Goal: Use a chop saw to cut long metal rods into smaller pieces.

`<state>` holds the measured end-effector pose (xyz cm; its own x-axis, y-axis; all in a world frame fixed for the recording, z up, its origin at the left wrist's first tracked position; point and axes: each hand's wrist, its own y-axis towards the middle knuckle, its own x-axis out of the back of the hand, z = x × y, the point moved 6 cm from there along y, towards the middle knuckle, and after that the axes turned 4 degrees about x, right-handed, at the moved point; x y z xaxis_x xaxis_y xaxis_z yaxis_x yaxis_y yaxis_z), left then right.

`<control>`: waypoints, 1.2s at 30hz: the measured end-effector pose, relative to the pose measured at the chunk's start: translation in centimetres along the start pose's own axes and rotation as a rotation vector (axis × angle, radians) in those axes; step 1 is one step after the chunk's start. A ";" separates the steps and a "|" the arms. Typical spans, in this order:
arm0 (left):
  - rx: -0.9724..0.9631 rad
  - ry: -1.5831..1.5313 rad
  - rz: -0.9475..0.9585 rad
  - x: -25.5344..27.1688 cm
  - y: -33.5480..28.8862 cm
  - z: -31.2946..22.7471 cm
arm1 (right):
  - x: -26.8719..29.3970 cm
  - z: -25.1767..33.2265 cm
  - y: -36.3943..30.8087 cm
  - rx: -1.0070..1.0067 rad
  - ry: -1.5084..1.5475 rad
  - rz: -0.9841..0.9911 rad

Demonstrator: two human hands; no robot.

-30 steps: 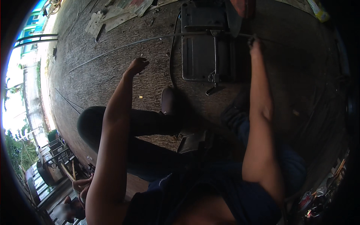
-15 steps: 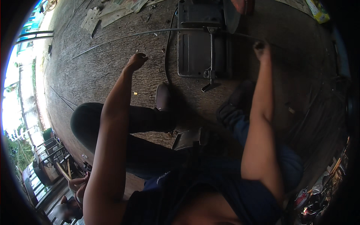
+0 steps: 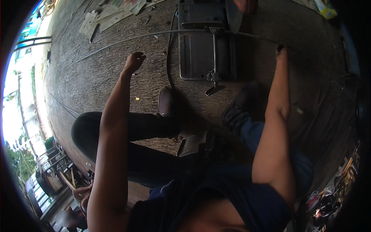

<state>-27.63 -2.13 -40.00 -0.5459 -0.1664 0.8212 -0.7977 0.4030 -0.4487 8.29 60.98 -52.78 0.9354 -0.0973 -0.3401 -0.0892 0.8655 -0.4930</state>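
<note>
A dark cut-off saw base sits on the floor in front of me, with a screw clamp on it and part of a round disc at its far end. A long thin metal rod lies across the base and sticks out on both sides. My right hand is closed at the rod's right end; its fingers are in shadow. To the left of the base, my left hand hangs loosely curled below the rod, apart from it, with nothing visible in it.
A black cable runs down beside the base's left side. Flat scraps lie at the far left, and a yellow-green packet at the far right. My shoes are near the saw. Another person's hand shows at lower left.
My right hand has moved a little to the right. My left hand has shifted slightly left. The whole view has moved slightly too.
</note>
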 end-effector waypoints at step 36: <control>-0.504 0.177 -0.359 -2.9 3.1 -16.1 | -2.2 -1.9 -6.3 -0.141 0.135 0.390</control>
<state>-24.40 14.10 -38.06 -0.1824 -0.2362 0.9544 -0.6810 0.7305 0.0507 6.12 54.81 -50.41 0.7700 0.1524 -0.6195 -0.4816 0.7757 -0.4079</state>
